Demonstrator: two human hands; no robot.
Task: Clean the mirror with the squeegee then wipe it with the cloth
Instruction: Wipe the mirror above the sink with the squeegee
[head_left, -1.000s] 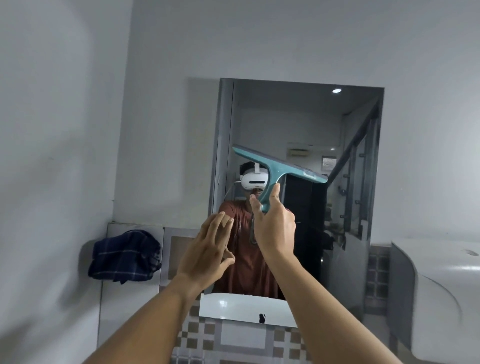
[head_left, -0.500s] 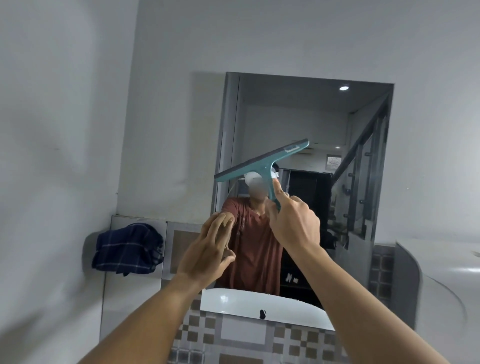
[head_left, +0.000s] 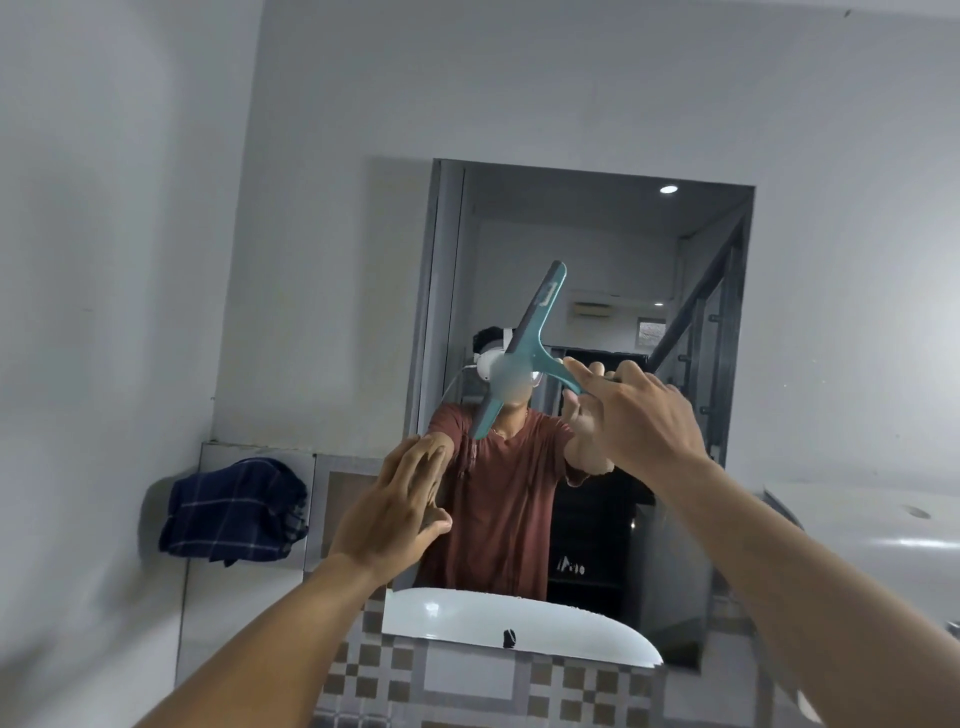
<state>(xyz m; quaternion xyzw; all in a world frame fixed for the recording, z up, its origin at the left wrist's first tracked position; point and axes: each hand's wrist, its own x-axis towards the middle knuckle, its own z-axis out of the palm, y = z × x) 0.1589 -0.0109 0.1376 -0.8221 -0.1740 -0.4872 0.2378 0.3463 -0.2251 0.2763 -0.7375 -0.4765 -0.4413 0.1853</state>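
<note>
Squeegee (head_left: 524, 353) swung near-vertical | right hand (head_left: 639, 415) grip holds handle | left hand (head_left: 400, 509) open at mirror (head_left: 597, 249) edge

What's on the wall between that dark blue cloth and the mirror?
In the head view, only a pale panel with a recessed tile niche sits between the cloth and the mirror. The left hand partly overlaps that stretch.
</note>
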